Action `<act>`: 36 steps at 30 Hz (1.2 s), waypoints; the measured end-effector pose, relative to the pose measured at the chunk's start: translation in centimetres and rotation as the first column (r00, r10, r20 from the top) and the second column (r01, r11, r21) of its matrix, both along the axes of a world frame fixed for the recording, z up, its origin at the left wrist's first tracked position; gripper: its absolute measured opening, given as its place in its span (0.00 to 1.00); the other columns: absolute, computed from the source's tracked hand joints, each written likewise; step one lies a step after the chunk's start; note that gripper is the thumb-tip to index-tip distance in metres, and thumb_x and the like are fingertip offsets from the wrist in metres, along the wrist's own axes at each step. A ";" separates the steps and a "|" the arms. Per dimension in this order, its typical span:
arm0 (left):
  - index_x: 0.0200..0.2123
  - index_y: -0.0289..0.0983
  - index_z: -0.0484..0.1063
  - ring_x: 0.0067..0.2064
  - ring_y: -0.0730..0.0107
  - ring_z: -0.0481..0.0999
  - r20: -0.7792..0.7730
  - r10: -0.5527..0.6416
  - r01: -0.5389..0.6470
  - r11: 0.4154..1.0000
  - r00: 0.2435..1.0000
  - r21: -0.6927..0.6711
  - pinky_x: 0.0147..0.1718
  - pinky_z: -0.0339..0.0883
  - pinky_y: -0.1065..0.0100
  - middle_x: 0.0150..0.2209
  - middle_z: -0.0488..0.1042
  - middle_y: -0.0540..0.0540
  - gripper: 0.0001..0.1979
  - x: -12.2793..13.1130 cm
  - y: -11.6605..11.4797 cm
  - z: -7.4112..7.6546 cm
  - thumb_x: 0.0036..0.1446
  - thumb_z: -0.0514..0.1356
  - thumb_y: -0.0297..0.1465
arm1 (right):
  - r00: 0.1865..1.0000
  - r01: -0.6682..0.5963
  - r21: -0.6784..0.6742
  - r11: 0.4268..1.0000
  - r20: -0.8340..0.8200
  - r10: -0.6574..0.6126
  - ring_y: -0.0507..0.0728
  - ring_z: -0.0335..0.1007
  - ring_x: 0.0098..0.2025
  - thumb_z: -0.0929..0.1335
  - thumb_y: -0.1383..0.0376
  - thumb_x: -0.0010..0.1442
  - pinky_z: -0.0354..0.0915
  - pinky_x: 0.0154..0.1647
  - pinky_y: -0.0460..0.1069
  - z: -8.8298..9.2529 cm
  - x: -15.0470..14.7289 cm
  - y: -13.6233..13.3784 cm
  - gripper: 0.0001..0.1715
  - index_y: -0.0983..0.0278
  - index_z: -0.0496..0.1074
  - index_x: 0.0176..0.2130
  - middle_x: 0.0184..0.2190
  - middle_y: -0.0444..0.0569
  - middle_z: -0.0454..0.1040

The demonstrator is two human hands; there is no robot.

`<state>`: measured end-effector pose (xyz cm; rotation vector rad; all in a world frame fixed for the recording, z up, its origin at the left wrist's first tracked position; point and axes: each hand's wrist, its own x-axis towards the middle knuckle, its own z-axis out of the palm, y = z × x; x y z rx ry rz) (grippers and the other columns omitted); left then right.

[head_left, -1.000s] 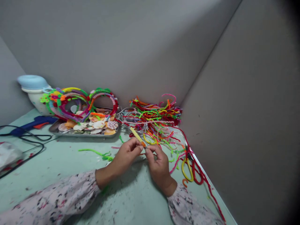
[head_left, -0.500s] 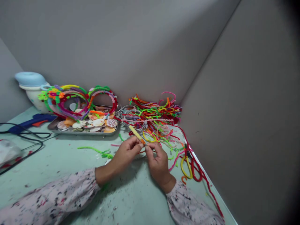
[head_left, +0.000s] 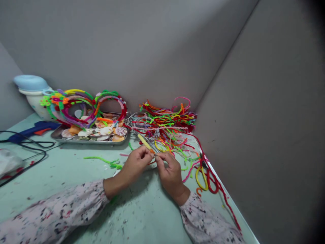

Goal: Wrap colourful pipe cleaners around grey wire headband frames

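Observation:
My left hand [head_left: 138, 162] is closed in a pinch near the middle of the table, holding a thin band wrapped in fuzzy pipe cleaner [head_left: 144, 141]. Its wrapping is yellow along the part that sticks out up and to the left, and orange close to my fingers. Fingertip to fingertip with it, my right hand [head_left: 170, 171] is also pinched. What lies between those right fingers is too small and covered to make out. Loose pipe cleaners [head_left: 167, 118] in many colours lie heaped just beyond both hands, with grey wire bands [head_left: 152, 134] among them.
A metal tray [head_left: 88, 142] of seashells stands at the left, with colourful wrapped headbands [head_left: 73, 112] on it. Further left are a blue glue gun [head_left: 33, 131] with a black cord and a blue-lidded container [head_left: 31, 84]. Scissors [head_left: 201, 179] lie by the right edge, near the wall.
Both hands stay together in nearly the same pose, with the yellow and orange band between them. The whole view has shifted very slightly.

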<state>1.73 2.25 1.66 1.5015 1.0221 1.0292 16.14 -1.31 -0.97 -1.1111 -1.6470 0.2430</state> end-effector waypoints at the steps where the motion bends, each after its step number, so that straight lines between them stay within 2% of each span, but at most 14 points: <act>1: 0.24 0.36 0.63 0.26 0.74 0.58 -0.004 0.009 -0.009 1.000 1.000 -0.014 0.26 0.53 0.69 0.22 0.61 0.53 0.10 0.0 0.0 0.0 0.49 0.57 0.37 | 1.000 0.001 0.003 1.000 0.011 -0.001 0.54 0.69 0.36 0.64 0.69 0.63 0.64 0.39 0.49 0.0 0.0 0.0 0.06 0.61 0.72 0.37 0.32 0.46 0.74; 10: 0.22 0.37 0.62 0.24 0.74 0.58 0.042 0.014 -0.010 0.996 0.999 -0.091 0.24 0.52 0.69 0.20 0.60 0.54 0.09 0.2 -0.4 0.6 0.47 0.57 0.36 | 0.999 0.015 0.021 1.000 0.052 -0.016 0.54 0.69 0.36 0.64 0.69 0.63 0.64 0.39 0.49 0.1 -0.1 -0.2 0.07 0.62 0.71 0.38 0.32 0.46 0.74; 15: 0.23 0.38 0.63 0.25 0.73 0.59 0.111 -0.092 0.096 0.995 0.990 -0.040 0.26 0.55 0.68 0.21 0.60 0.52 0.14 -0.1 -0.5 0.9 0.55 0.58 0.40 | 0.998 0.052 -0.024 0.998 -0.019 -0.052 0.54 0.68 0.35 0.63 0.67 0.64 0.64 0.38 0.49 -0.1 0.1 0.0 0.06 0.63 0.70 0.37 0.32 0.46 0.72; 19: 0.23 0.37 0.65 0.28 0.71 0.62 0.161 -0.104 0.107 0.994 0.981 -0.011 0.29 0.59 0.68 0.24 0.63 0.50 0.18 -0.4 0.1 0.4 0.59 0.55 0.42 | 0.999 0.015 -0.037 0.999 -0.037 -0.017 0.54 0.68 0.36 0.62 0.66 0.65 0.64 0.40 0.49 -0.5 0.3 0.2 0.07 0.62 0.70 0.38 0.32 0.46 0.71; 22: 0.26 0.37 0.66 0.28 0.73 0.63 0.233 -0.043 0.059 0.996 0.971 -0.061 0.30 0.60 0.69 0.25 0.64 0.51 0.17 -0.5 0.9 -0.3 0.59 0.55 0.43 | 0.999 0.017 -0.021 1.000 -0.041 -0.018 0.54 0.68 0.38 0.62 0.67 0.65 0.64 0.42 0.50 -0.5 0.4 0.4 0.08 0.62 0.70 0.39 0.34 0.46 0.71; 25: 0.33 0.37 0.65 0.29 0.74 0.65 0.266 0.134 -0.123 0.991 0.955 -0.056 0.31 0.63 0.70 0.27 0.64 0.53 0.14 -0.7 1.4 -0.6 0.58 0.57 0.42 | 0.997 0.071 -0.001 0.997 -0.037 -0.071 0.55 0.67 0.41 0.62 0.67 0.65 0.64 0.45 0.51 -0.4 0.5 0.6 0.08 0.62 0.71 0.40 0.36 0.47 0.71; 27: 0.39 0.38 0.65 0.32 0.72 0.68 0.224 0.253 -0.270 0.962 0.941 0.045 0.34 0.65 0.68 0.31 0.66 0.51 0.14 -1.0 1.5 -0.5 0.57 0.58 0.41 | 0.996 0.090 0.008 0.996 -0.023 -0.090 0.55 0.67 0.43 0.62 0.68 0.65 0.63 0.46 0.52 -0.3 0.6 0.7 0.09 0.61 0.71 0.41 0.37 0.47 0.71; 28: 0.42 0.38 0.65 0.35 0.70 0.69 0.177 0.301 -0.327 0.935 0.937 0.140 0.37 0.66 0.67 0.34 0.68 0.50 0.14 -1.1 1.5 -0.4 0.57 0.58 0.40 | 0.996 0.087 0.012 0.996 -0.014 -0.087 0.55 0.67 0.43 0.62 0.68 0.65 0.63 0.46 0.52 -0.3 0.6 0.8 0.09 0.61 0.71 0.41 0.38 0.48 0.71; 30: 0.44 0.38 0.68 0.43 0.65 0.70 0.041 0.359 -0.346 0.854 0.932 0.387 0.45 0.64 0.63 0.40 0.70 0.46 0.13 -1.4 1.4 -0.2 0.58 0.58 0.38 | 0.997 0.070 0.017 0.997 0.018 -0.071 0.55 0.67 0.43 0.62 0.68 0.65 0.63 0.47 0.53 -0.3 0.7 0.8 0.10 0.61 0.72 0.42 0.38 0.48 0.71; 32: 0.41 0.39 0.72 0.47 0.62 0.69 -0.125 0.354 -0.219 0.779 0.927 0.587 0.49 0.60 0.60 0.42 0.72 0.44 0.10 -1.7 1.1 -0.2 0.59 0.58 0.36 | 0.996 0.056 0.021 0.998 0.062 -0.057 0.56 0.66 0.44 0.62 0.68 0.65 0.63 0.47 0.54 -0.4 0.7 0.7 0.11 0.61 0.72 0.43 0.38 0.48 0.71; 33: 0.39 0.39 0.73 0.47 0.61 0.69 -0.204 0.332 -0.132 0.758 0.921 0.638 0.50 0.59 0.59 0.41 0.74 0.44 0.08 -1.7 1.0 -0.2 0.59 0.58 0.35 | 0.995 0.055 0.023 0.998 0.083 -0.057 0.56 0.66 0.44 0.62 0.69 0.65 0.63 0.47 0.54 -0.5 0.7 0.7 0.11 0.61 0.72 0.44 0.39 0.49 0.71; 36: 0.35 0.40 0.74 0.42 0.61 0.71 -0.359 0.273 0.038 0.748 0.893 0.663 0.47 0.58 0.59 0.35 0.76 0.45 0.07 -1.6 0.6 -0.4 0.58 0.58 0.35 | 0.990 0.074 0.046 0.996 0.114 -0.079 0.57 0.66 0.45 0.62 0.69 0.65 0.63 0.48 0.55 -0.5 0.7 0.7 0.12 0.60 0.73 0.44 0.40 0.49 0.70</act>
